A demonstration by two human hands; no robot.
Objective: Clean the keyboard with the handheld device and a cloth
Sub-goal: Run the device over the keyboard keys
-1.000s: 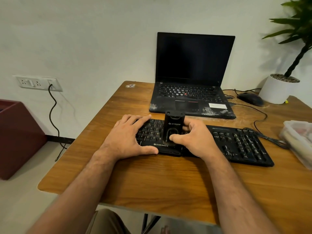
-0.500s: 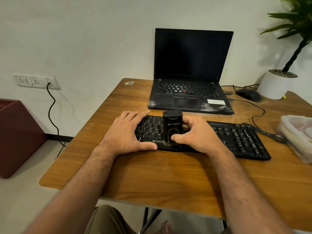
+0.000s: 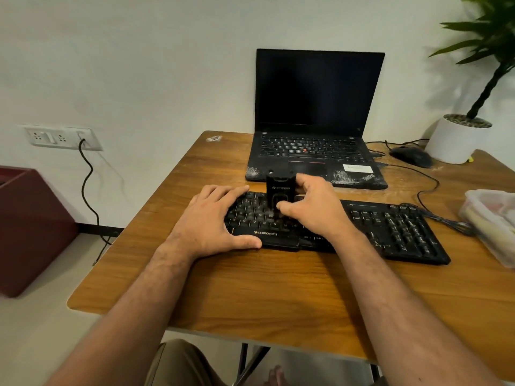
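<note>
A black keyboard [image 3: 390,227] lies across the wooden table [image 3: 250,296] in front of me. My left hand [image 3: 211,218] lies flat on the keyboard's left end, fingers straight and thumb along the front edge. My right hand [image 3: 315,210] grips a small black handheld device [image 3: 280,188], which stands upright on the keys near the keyboard's middle, thumb on its front. No cloth shows in this view.
An open black laptop [image 3: 317,107] stands behind the keyboard. A black mouse [image 3: 411,156] with its cable and a white plant pot [image 3: 454,143] are at the back right. A clear plastic container [image 3: 493,224] sits at the right edge. A dark red box [image 3: 30,227] stands on the floor at left.
The device in my right hand has shifted slightly over the keys near the keyboard's middle. My left hand has stayed flat on the left end. The camera view has tilted a little.
</note>
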